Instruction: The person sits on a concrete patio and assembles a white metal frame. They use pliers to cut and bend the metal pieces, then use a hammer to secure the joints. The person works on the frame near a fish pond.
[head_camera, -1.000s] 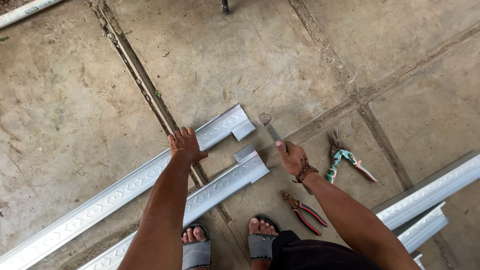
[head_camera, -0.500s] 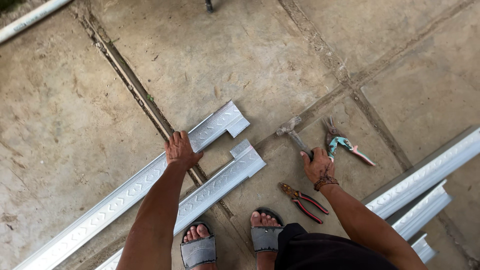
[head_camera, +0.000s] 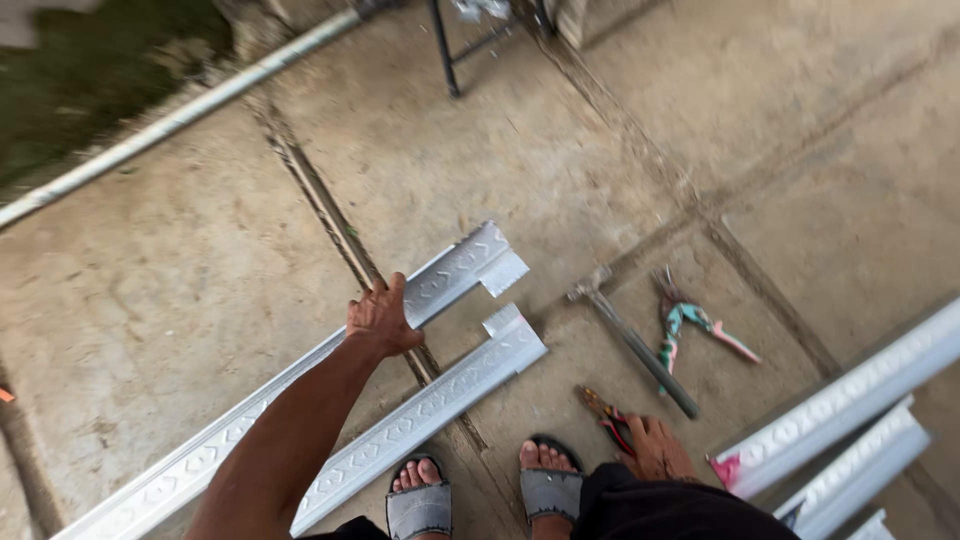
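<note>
1. The left hand (head_camera: 383, 318) lies flat and spread on a long silver metal strip (head_camera: 300, 385), with the fingers bent over its far edge. It presses down more than it grips.
2. That strip lies on the concrete floor (head_camera: 180, 300). It runs from 7 o'clock up toward 1 o'clock, and the hand sits near its top end.
3. A second silver strip (head_camera: 430, 410) lies just beside it, at 4 o'clock from the left hand. It points the same way.
4. The right hand (head_camera: 655, 448) is low in the picture, at 4 o'clock. It rests on or near red-handled pliers (head_camera: 610, 415). I cannot tell if it holds them or how far it is open, because the picture is blurry there.
5. A hammer (head_camera: 635, 340) lies at 12 o'clock from the right hand. Snips with blue and pink handles (head_camera: 690, 325) lie just beside the hammer, at 3 o'clock from it.
6. I think the strip is thin, light and stiff, but so long that it may bend or wobble if lifted by one end. Its cut ends look sharp, so the smooth middle part or the folded long edge is the safer place to hold.
7. More silver strips (head_camera: 850, 400) lie at 3 o'clock, well apart from the left hand.
8. I see no boxes, bins or cups here, so nothing is kept inside anything.
</note>
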